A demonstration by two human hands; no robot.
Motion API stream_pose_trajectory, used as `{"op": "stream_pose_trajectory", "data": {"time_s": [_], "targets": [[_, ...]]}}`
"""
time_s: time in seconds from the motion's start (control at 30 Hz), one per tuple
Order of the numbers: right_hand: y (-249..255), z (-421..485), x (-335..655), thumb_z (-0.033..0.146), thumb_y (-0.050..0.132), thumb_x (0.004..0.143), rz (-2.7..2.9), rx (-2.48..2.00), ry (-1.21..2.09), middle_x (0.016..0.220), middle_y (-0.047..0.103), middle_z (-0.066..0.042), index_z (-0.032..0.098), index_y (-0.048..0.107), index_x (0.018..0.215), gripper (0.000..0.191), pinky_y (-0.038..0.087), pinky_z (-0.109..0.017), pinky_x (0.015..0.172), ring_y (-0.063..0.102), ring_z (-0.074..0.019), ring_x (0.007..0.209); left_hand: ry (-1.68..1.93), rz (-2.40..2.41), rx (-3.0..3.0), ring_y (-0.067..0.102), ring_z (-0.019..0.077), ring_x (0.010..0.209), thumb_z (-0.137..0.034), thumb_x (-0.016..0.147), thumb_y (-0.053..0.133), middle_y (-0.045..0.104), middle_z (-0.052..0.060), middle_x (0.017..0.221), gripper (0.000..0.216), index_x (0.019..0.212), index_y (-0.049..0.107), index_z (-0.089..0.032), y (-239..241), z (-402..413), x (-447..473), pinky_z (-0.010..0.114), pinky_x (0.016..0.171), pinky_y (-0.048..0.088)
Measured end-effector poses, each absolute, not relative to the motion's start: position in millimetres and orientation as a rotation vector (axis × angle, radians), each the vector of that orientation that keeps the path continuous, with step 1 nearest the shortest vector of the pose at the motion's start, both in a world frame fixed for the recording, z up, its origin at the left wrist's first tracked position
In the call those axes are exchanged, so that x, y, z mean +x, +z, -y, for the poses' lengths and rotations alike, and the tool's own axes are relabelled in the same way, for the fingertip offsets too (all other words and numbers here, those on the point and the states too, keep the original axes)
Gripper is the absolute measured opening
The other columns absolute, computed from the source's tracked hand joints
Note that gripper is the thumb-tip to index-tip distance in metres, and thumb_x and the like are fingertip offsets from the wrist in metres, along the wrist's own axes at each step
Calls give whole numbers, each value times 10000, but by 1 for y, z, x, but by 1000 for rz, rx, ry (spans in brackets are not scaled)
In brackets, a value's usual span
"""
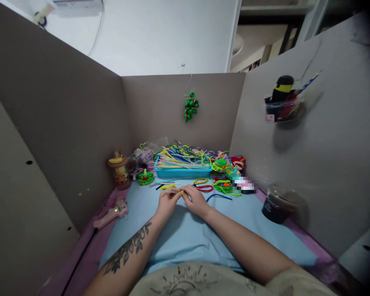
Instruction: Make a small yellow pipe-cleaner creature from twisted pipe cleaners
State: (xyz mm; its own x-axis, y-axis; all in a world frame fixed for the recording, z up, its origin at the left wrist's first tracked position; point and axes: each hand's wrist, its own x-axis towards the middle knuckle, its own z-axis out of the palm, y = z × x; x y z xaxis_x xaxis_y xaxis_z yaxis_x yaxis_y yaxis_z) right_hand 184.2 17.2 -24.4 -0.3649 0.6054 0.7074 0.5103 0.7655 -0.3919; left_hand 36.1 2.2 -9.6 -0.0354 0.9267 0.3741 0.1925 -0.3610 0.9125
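My left hand and my right hand meet over the light blue mat, fingers pinched together. Between the fingertips is a yellow-green pipe cleaner, which runs off to the left of the hands. Both hands grip it. Just beyond the hands lie loose pipe cleaners: a red loop, a yellow one and a blue one.
A blue tray piled with coloured pipe cleaners stands at the back. A pink glue gun lies at left, a jar behind it. A dark lidded cup stands at right. Cardboard walls surround the desk; a green bead bunch hangs on the back wall.
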Motion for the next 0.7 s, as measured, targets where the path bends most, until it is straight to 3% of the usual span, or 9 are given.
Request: {"op": "stream_pose_trajectory", "data": {"time_s": [0.13, 0.47, 0.7], "targets": [[-23, -18, 184, 158, 414, 862, 2032, -866, 112, 795, 568, -59, 183, 572, 850, 160, 414, -305, 709, 517, -187, 773, 1427, -1206, 1600, 605, 171, 637, -300, 679, 627, 667, 48, 692, 195, 761, 662, -126, -9, -3, 37, 268, 600, 464], [-23, -17, 184, 178, 394, 878, 1946, -892, 116, 789, 547, -57, 188, 532, 820, 150, 414, -296, 691, 515, -186, 766, 1478, -1131, 1523, 614, 173, 677, -266, 639, 649, 680, 64, 716, 147, 683, 673, -128, -14, -7, 36, 275, 644, 474], [-21, -17, 183, 150, 436, 848, 1912, -930, 104, 786, 551, -52, 190, 539, 804, 118, 416, -291, 690, 519, -184, 768, 1387, -1172, 1523, 565, 144, 578, -313, 649, 632, 645, 38, 621, 204, 692, 688, -121, -9, -3, 36, 236, 539, 433]]}}
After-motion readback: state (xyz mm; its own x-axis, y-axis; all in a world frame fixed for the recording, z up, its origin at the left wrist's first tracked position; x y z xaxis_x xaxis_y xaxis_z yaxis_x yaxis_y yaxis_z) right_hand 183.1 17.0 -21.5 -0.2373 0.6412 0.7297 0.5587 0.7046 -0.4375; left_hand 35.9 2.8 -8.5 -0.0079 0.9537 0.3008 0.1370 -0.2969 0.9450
